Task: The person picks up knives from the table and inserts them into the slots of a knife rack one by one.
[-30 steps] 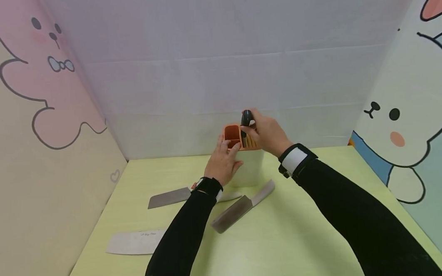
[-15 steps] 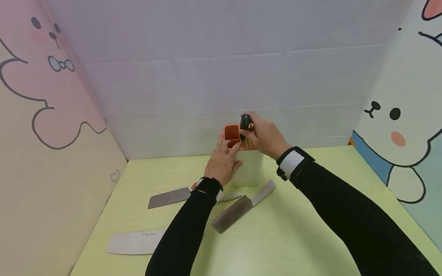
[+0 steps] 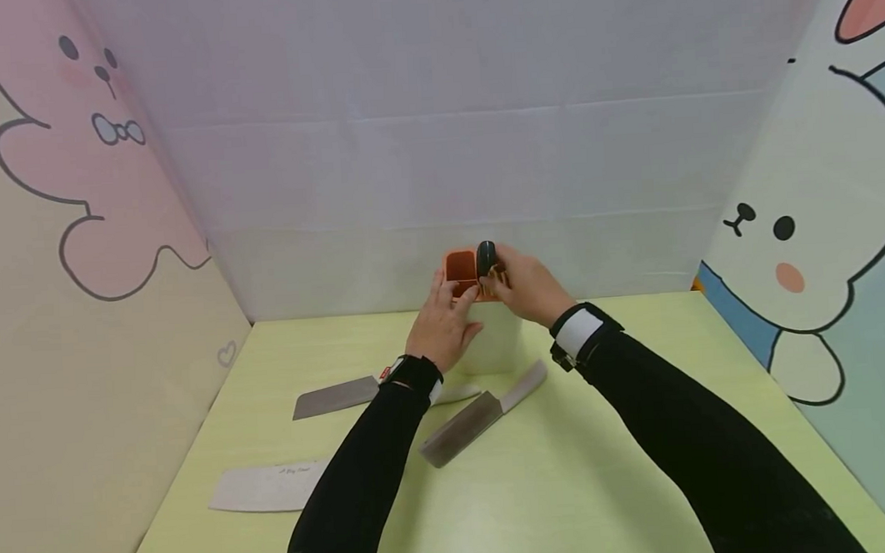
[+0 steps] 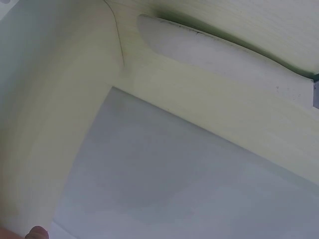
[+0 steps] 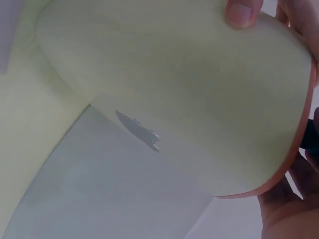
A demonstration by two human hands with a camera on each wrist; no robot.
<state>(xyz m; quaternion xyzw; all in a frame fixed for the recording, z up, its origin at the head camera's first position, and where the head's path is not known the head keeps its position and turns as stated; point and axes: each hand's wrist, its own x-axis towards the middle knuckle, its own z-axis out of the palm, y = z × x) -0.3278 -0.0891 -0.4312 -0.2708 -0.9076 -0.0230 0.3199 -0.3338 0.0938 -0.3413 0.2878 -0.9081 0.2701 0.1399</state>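
A pale knife holder (image 3: 491, 341) with an orange top stands at the back of the table. My left hand (image 3: 441, 327) grips its left side, fingers over the orange rim and thumb on the front; that thumb (image 5: 240, 15) shows in the right wrist view. At the slotted right part of the top, my right hand (image 3: 529, 284) holds a utensil by its black handle (image 3: 486, 259). The handle stands upright; what lies below it is hidden in the holder. In the right wrist view my right hand (image 5: 291, 209) is beyond the orange rim, beside the dark handle.
A cleaver (image 3: 461, 430) with a pale handle lies in front of the holder. Another broad blade (image 3: 336, 396) lies to the left, partly under my left wrist. Nearer, a long white blade (image 3: 269, 486) passes beneath my left sleeve. Walls enclose the table's back and sides.
My right hand has moved down and slightly left with the black handle, which now sits lower against the holder's top. The left hand keeps its place on the holder.
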